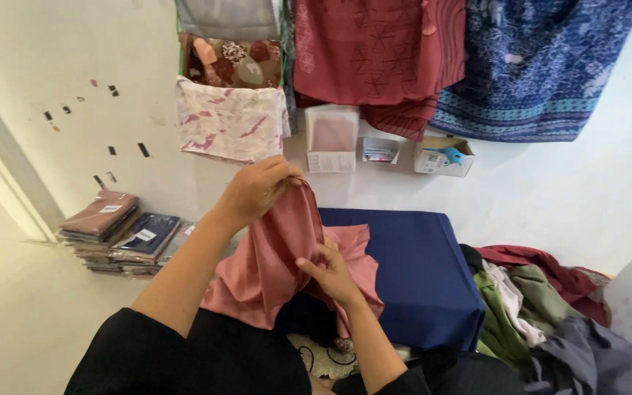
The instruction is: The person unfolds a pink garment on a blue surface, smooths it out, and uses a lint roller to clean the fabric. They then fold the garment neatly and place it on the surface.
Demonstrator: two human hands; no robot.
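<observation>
A dusty pink satin cloth (272, 271) hangs bunched in front of me. My left hand (257, 189) is raised and pinches its upper edge. Lower down, my right hand (330, 274) grips a fold of the same cloth near its middle. The cloth drapes over the near left corner of a table covered in navy blue fabric (418, 271). My black sleeves show at the bottom of the view.
A heap of mixed clothes (543, 307) lies to the right of the table. Packaged folded cloths (122, 232) are stacked on the floor at left. Red (374, 51), blue patterned (535, 66) and pink-white (232, 121) fabrics hang on the wall, with small boxes (444, 155) below them.
</observation>
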